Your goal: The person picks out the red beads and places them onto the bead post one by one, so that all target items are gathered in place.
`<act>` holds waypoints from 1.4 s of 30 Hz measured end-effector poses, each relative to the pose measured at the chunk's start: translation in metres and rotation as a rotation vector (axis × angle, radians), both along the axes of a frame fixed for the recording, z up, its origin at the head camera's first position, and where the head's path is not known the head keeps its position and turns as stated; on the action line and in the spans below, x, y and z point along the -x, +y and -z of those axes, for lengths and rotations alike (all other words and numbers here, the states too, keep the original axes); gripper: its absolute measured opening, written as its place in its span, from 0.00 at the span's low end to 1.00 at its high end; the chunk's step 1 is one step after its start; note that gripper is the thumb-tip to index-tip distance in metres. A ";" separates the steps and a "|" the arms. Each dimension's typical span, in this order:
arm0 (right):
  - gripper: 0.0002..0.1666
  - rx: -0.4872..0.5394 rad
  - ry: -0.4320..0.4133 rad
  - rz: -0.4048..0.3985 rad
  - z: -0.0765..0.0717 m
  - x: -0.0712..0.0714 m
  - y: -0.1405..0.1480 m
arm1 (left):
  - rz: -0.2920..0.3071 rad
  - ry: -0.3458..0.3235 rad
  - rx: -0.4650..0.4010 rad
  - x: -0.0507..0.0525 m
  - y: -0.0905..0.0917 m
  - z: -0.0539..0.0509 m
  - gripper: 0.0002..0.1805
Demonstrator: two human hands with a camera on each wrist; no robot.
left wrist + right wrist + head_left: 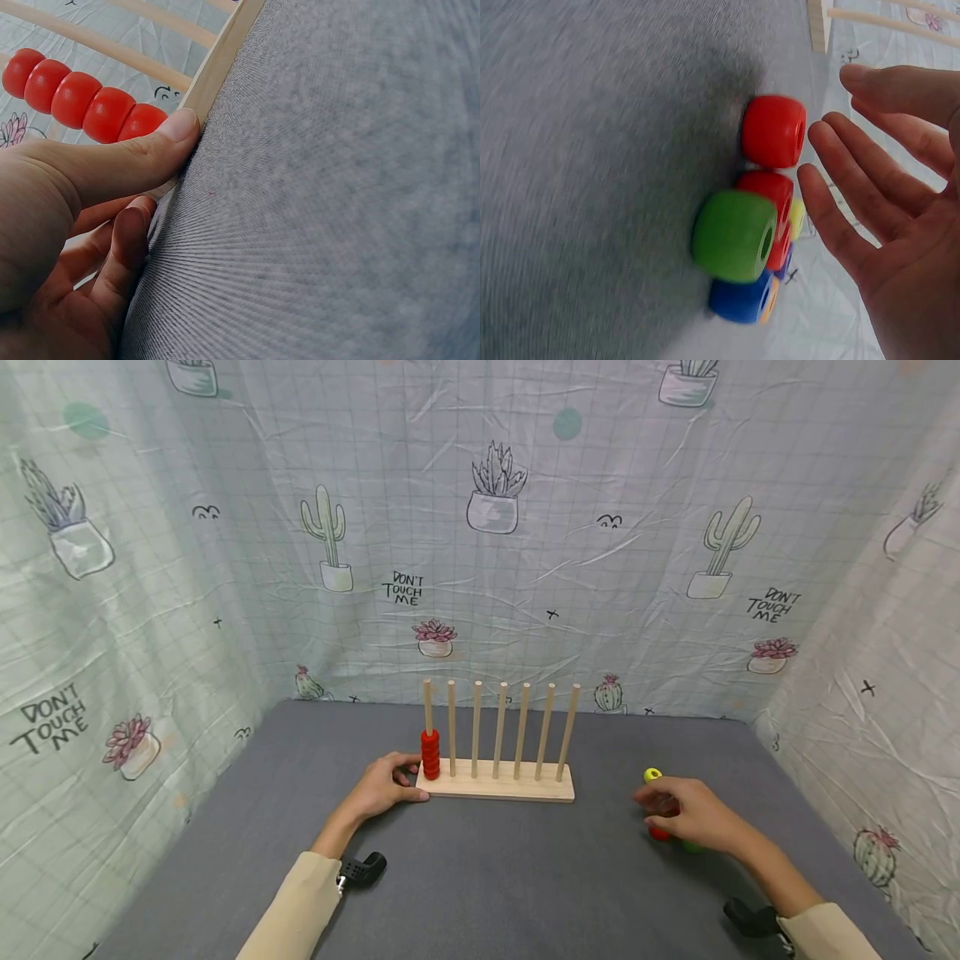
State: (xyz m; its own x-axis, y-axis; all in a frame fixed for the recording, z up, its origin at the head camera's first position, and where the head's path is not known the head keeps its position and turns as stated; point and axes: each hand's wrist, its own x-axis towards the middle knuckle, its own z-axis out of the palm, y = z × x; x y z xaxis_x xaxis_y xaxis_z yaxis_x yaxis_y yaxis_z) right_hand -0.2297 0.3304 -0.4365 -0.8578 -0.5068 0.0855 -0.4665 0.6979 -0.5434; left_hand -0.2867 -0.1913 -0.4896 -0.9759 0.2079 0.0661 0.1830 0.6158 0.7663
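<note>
A wooden bead stand with several upright pegs stands on the table. Its leftmost peg carries a stack of red beads, which also shows in the left wrist view as red beads. My left hand holds the left end of the base, thumb along the front edge and fingers round the end. Over at the right, my right hand hovers above loose beads, fingers spread and nothing held. Beneath it in the right wrist view lie a red bead, a green bead and a blue bead.
A yellow bead peeks out beyond the right hand; more loose beads are partly hidden by the group. Grey cloth covers the table. Behind and at both sides hangs a cactus-print curtain.
</note>
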 end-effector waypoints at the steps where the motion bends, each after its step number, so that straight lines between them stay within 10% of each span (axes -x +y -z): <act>1: 0.17 -0.009 -0.003 0.003 0.000 -0.001 0.002 | 0.001 0.000 0.002 0.000 0.000 0.000 0.40; 42: 0.13 -0.122 -0.007 -0.031 0.000 -0.003 0.015 | -0.009 -0.004 0.002 0.001 0.000 0.001 0.40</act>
State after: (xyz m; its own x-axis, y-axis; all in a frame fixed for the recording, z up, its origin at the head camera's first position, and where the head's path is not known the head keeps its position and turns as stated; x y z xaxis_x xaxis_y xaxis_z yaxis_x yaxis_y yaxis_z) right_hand -0.2267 0.3451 -0.4369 -0.8417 -0.5397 0.0158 -0.4859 0.7443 -0.4582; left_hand -0.2879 -0.1909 -0.4905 -0.9781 0.1989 0.0613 0.1739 0.6193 0.7657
